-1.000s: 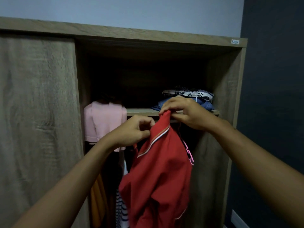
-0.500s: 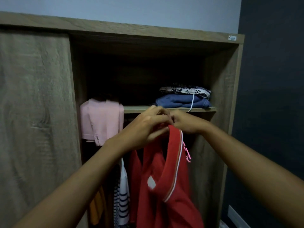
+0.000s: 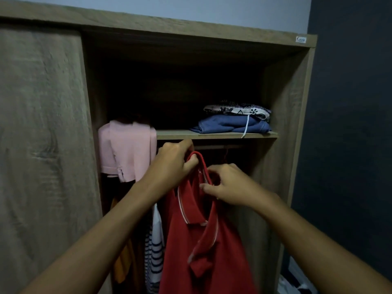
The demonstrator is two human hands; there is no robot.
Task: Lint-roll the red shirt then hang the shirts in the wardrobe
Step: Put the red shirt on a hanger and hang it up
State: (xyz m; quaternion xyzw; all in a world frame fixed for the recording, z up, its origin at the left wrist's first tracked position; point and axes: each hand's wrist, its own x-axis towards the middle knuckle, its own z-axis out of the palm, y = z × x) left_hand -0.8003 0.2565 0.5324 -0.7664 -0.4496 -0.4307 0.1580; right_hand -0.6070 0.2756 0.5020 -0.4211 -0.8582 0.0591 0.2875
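Note:
The red shirt [image 3: 203, 247], a polo with white-edged collar, hangs in the open wardrobe [image 3: 282, 107] just below the shelf and the hanging rail [image 3: 214, 147]. My left hand [image 3: 171, 164] grips the top of its collar close under the rail. My right hand [image 3: 229, 185] pinches the collar and button placket a little lower on the right. The hanger inside the shirt is mostly hidden by cloth and hands; a thin hook shows near the rail.
A pink garment [image 3: 127, 149] drapes over the shelf's left end. Folded blue [image 3: 231, 125] and patterned [image 3: 237, 110] clothes lie on the shelf [image 3: 176, 134]. A striped shirt [image 3: 153, 249] and an orange one [image 3: 123, 262] hang at left. The sliding door [image 3: 42, 134] covers the left half.
The red shirt went from bunched in front of the shelf to hanging straight under the rail. My right hand dropped from the shelf edge to the collar front; my left rose to the collar top.

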